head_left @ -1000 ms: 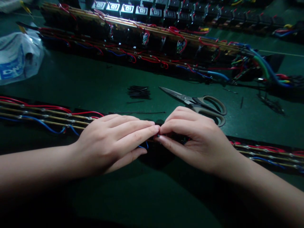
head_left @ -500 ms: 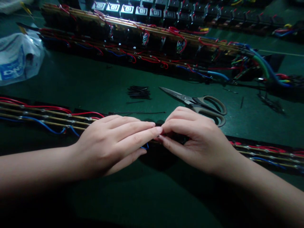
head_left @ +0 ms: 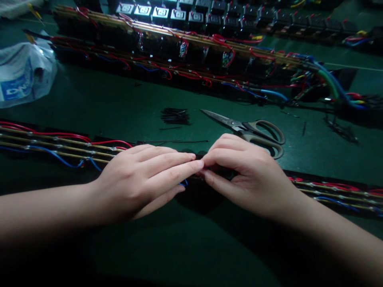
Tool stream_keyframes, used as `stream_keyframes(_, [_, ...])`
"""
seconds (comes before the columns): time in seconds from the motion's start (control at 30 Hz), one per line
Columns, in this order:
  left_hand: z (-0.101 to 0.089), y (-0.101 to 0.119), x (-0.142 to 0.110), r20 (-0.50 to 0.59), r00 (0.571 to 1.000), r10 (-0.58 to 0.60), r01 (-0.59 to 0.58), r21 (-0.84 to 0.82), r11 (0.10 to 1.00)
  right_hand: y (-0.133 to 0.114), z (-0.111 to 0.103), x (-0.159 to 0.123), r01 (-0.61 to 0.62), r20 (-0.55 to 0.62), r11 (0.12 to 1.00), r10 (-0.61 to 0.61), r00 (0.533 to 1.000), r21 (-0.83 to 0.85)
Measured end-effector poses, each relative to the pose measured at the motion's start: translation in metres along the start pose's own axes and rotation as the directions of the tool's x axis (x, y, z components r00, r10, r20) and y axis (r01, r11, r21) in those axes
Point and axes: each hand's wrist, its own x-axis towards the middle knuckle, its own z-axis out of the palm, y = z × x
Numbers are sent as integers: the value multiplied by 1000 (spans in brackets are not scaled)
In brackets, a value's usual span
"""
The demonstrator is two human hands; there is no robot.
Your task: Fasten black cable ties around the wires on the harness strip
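Note:
My left hand (head_left: 143, 177) lies across a long black strip (head_left: 74, 149) with brass bars and red and blue wires, its fingers stretched out and nearly together. Its fingertips meet those of my right hand (head_left: 248, 175), whose thumb and index finger are pinched together over the same strip. What sits in that pinch is hidden. Just beyond my right hand lies a pair of scissors (head_left: 239, 126), blades pointing left. A small pile of short black ties (head_left: 175, 116) rests behind my fingertips, and a few loose ones (head_left: 191, 141) lie nearer.
Wired assemblies (head_left: 179, 38) with brass bars and black sockets run across the back of the green table (head_left: 119, 99). A clear plastic bag (head_left: 26, 75) stands at the left. Thick cables (head_left: 332, 85) and dark scraps (head_left: 341, 129) are at the right.
Almost nothing differs. Both hands keep the same place and pose on the strip; the view has shifted very slightly.

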Motion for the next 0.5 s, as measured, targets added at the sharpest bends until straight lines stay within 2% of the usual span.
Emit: stream_keyframes(0.5, [0, 1, 3, -14, 1000, -15, 16, 40, 999, -3, -1, -2, -17, -43, 1000, 17, 999, -2])
